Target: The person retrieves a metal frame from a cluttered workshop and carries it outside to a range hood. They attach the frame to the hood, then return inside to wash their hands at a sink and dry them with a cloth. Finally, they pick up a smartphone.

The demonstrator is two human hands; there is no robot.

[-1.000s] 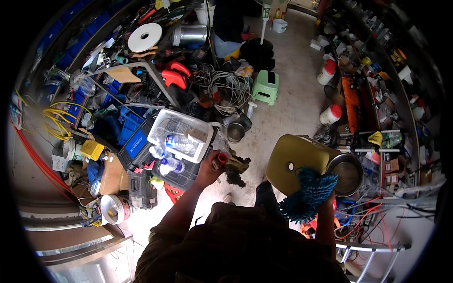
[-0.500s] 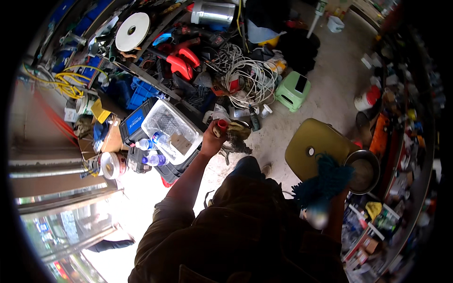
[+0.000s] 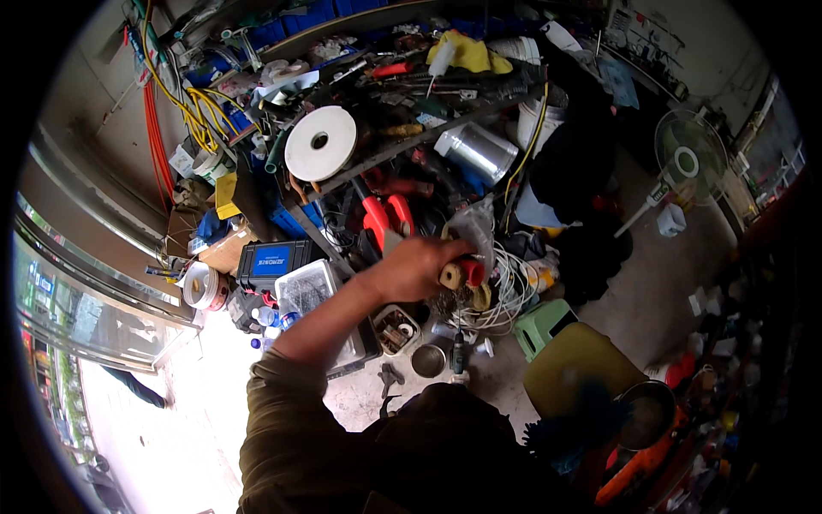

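Observation:
My left hand is closed and raised over the clutter. Out of its fingers stick a tan round end with a hole and a short red cylinder; their kind is unclear. Dark bristly strands hang below them. A clear plastic bag shows just beyond the fingers; whether I hold it I cannot tell. At lower right, a shaggy dark teal mop-like thing covers the end of my right arm, so that hand is hidden. Beside it are an olive-yellow plastic piece and a round metal pan.
A coil of white cable and a green step stool lie ahead. Shelves of tools stand behind, with a white reel. On the floor are a metal bowl and a drill. A fan stands at right.
The view has tilted up, so the shelves and the fan show more. My left hand has reached forward and right with its things. The teal thing, olive piece and pan sit lower in view.

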